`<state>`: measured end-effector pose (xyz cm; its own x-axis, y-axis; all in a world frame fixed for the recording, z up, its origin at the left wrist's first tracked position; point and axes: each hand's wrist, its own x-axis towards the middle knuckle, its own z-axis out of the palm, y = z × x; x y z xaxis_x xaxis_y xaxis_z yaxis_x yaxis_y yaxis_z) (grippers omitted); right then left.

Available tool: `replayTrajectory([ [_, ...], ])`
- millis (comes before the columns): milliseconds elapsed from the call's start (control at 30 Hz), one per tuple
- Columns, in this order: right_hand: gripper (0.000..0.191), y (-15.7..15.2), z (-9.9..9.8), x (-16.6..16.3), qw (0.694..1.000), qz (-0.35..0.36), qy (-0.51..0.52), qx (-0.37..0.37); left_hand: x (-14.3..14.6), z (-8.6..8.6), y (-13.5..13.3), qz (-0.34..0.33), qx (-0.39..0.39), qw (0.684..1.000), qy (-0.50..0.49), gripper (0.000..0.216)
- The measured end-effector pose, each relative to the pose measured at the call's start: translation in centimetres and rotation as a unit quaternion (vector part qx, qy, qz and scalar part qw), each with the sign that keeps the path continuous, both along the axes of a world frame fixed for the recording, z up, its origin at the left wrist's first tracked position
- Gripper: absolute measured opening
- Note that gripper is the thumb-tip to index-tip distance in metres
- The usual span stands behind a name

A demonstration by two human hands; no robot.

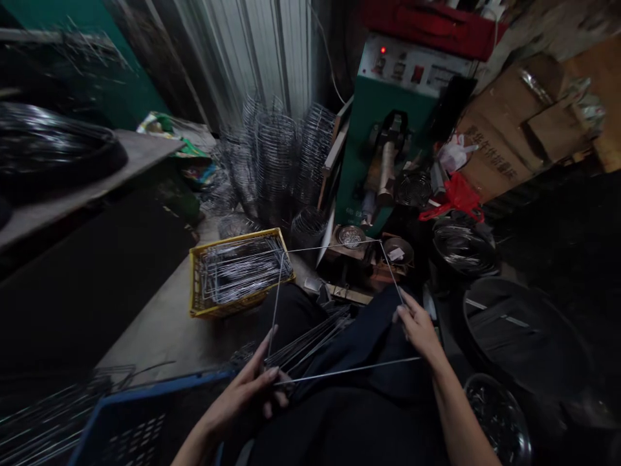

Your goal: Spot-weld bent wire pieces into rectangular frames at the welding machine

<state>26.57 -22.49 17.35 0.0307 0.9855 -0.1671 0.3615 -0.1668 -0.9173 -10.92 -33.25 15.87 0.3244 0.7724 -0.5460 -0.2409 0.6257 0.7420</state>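
Observation:
A thin metal wire frame (349, 371), bent into a rough rectangle, is held up over the lap in the head view. My left hand (255, 382) closes on its near left corner, with the index finger stretched along the left side. My right hand (416, 325) pinches the right side between thumb and fingers. Beyond the hands, the frame's far corner lies in line with the green machine's (352, 188) lower part. Loose wires (315, 340) rest across the lap beneath the frame. The wire's near right end is hidden behind my right wrist.
A yellow crate (194, 285) of bent wire frames stands ahead on the left. Stacked wire coils (276, 162) are behind it. A blue crate (101, 414) sits at the lower left. Round pans (466, 249), a red bag (458, 197) and a cardboard box (509, 142) are at right.

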Motion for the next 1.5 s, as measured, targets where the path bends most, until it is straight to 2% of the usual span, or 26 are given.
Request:
replayTrajectory([
  [200,0.069,-2.2,-1.3,1.8,0.999,-0.039,-0.029,0.024,1.7,0.2,1.1,0.036,0.001,0.999,-0.026,0.107],
  [267,0.063,-2.3,-1.5,2.4,0.996,-0.039,-0.073,0.029,1.6,0.3,1.2,0.044,0.007,0.999,-0.02,0.107],
  [367,0.048,-0.3,-0.8,3.8,0.974,-0.031,-0.203,0.099,1.5,0.6,1.2,0.038,0.018,0.999,-0.012,0.108],
  [467,0.044,4.1,0.3,5.6,0.943,-0.041,-0.277,0.182,1.9,0.8,1.1,0.023,0.014,1.0,-0.001,0.106],
  [533,0.042,7.7,0.7,6.6,0.948,-0.06,-0.252,0.188,2.3,0.9,0.9,0.022,0.006,1.0,0.001,0.105],
  [600,0.037,10.8,0.5,7.2,0.974,-0.085,-0.16,0.139,2.8,1.1,0.6,0.028,0.0,1.0,-0.004,0.105],
  [733,0.029,14.1,-1.0,6.7,0.994,-0.087,-0.024,0.06,3.3,1.1,0.0,0.037,-0.005,0.999,-0.016,0.104],
  [867,0.03,14.6,-2.3,5.5,0.995,-0.087,0.031,0.044,3.2,0.4,-0.3,0.056,-0.017,0.998,-0.039,0.106],
  [967,0.031,14.8,-2.1,5.0,0.993,-0.093,0.061,0.037,2.9,-0.2,-0.2,0.071,-0.043,0.995,-0.059,0.109],
  [1333,0.026,16.4,0.4,2.2,0.996,-0.048,0.074,0.008,1.9,-2.1,-1.0,0.08,-0.02,0.991,-0.1,0.101],
  [1500,0.026,16.7,2.4,1.3,0.995,-0.039,0.092,0.017,1.9,-3.2,-1.1,0.07,-0.019,0.989,-0.126,0.099],
])
